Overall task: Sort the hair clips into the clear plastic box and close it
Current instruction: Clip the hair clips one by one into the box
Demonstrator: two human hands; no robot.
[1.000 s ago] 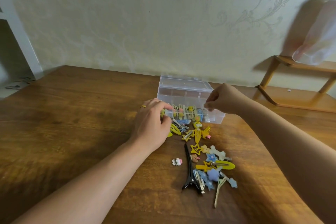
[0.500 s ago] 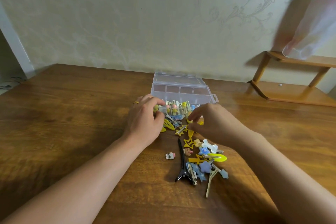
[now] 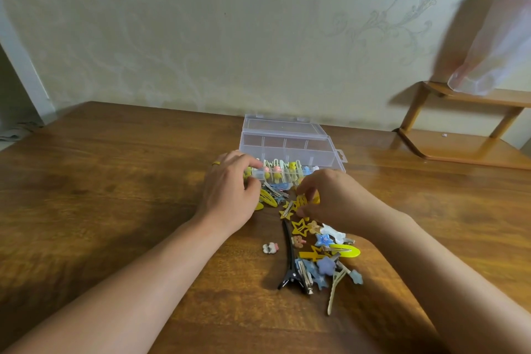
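Right hand (image 3: 336, 198) now dropped fr box front to clip pile, pinching yellow clip (image 3: 304, 200), left hand (image 3: 230, 195) grip on clear box (image 3: 290, 146) near-left corner, table (image 3: 115, 181).

Plastic bag (image 3: 497, 46) blurred, cut off at right edge; right hand (image 3: 330, 198) hiding a yellow clip (image 3: 301, 200)

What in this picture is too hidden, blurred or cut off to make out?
All in the head view:
- The front row of the clear plastic box: both hands cover part of it.
- The yellow hair clip under the right hand: the fingers hide most of it.
- The left hand covers part of the yellow snap clips.
- The translucent plastic bag is blurred and cut by the right edge.
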